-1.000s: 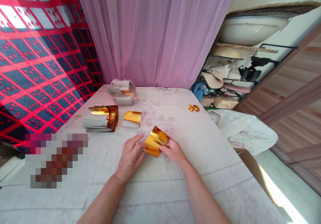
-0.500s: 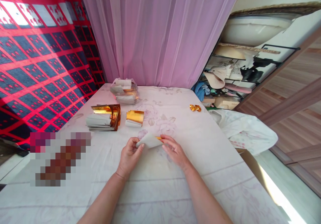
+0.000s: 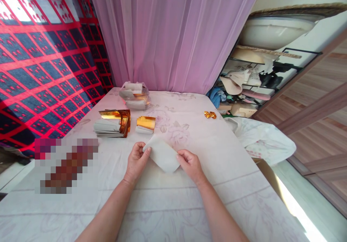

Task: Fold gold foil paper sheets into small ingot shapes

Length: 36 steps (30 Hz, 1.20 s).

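A sheet of paper, pale grey-white on the side facing me, is stretched between both hands just above the table. My left hand pinches its left corner between thumb and fingers. At the right corner, my right hand is closed on the paper in the same way. Beyond the hands lies a small stack of gold-and-white paper. Left of it sits a thicker, curled stack of gold foil paper. Two small folded gold pieces rest near the table's right edge.
A clear plastic bag with paper in it stands at the table's far left. The tablecloth is pale and flowered. A white plastic bag hangs by the right edge, near a shelf of goods. A pixelated patch covers the left side.
The paper has opened out flatter and wider, its near corner now pointing toward me. My right hand has shifted from the upper edge to the right corner, its fingers more curled.
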Each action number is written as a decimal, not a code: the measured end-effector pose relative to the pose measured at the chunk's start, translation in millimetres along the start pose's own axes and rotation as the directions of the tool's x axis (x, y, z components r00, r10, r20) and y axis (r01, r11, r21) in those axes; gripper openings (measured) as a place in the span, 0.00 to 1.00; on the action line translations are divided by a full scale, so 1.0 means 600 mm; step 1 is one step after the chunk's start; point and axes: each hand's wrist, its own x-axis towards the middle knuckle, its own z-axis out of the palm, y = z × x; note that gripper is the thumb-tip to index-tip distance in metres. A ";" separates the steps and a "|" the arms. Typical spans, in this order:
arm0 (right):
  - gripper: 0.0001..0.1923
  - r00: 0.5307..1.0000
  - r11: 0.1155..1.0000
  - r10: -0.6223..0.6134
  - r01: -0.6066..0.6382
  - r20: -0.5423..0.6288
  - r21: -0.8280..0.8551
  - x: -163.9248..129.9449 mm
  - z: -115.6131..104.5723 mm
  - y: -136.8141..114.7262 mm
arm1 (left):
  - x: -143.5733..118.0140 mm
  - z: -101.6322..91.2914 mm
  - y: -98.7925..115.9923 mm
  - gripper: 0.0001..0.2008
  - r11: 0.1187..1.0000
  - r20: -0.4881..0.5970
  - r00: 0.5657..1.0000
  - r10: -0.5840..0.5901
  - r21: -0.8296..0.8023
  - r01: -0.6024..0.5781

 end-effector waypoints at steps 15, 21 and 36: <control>0.14 0.970 0.973 -0.043 0.095 0.240 -0.210 -0.059 -0.009 -0.035 | 0.000 -0.002 -0.016 0.12 0.565 0.343 0.900 0.268 0.701 -0.435; 0.20 0.951 0.944 -0.120 0.199 0.286 -0.263 -0.055 -0.015 -0.029 | -0.002 0.001 -0.011 0.11 0.481 0.390 0.881 0.268 0.738 -0.473; 0.11 0.932 0.918 -0.024 0.163 0.362 -0.361 -0.057 -0.012 -0.065 | -0.037 -0.031 0.007 0.13 0.553 0.670 0.718 0.187 0.533 -0.641</control>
